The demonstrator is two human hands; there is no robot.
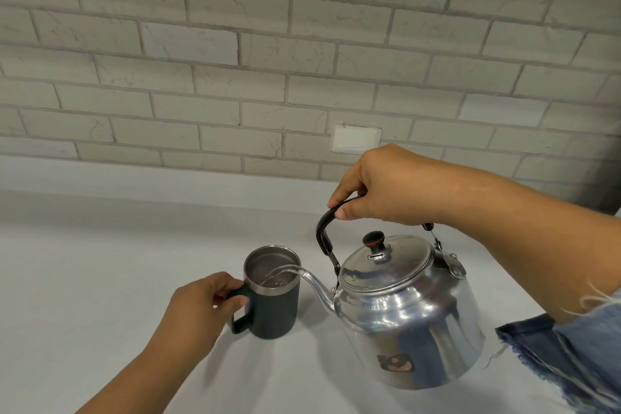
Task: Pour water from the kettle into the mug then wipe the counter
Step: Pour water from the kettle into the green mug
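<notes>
My right grip (376, 186) is curled fully round the black handle (323, 228) of the kettle (410, 323), fingers over the top and thumb tucked beneath. It holds the kettle clear of the tabletop (100, 262) and tipped down toward my left. The mug (274, 311) stands upright on the tabletop just left of the kettle. The kettle's long spout (316, 286) runs leftward from the body, so its tip sits right at the mug's near right rim. A thin stream of water (284, 269) arcs from that tip into the steel-lined inside. My left grip (201, 306) is wrapped round the mug's handle (240, 316) on its left side, steadying it, with that forearm coming in low from the bottom edge. My right forearm reaches in from the right, wrist raised above the lid. I can see some water low in the mug, so I judge the pour only partly done. A frayed blue denim cloth (564, 356) lies on the tabletop at the far right, below my right forearm, so the right grip is the nearer one for wiping, once the kettle is set down.
</notes>
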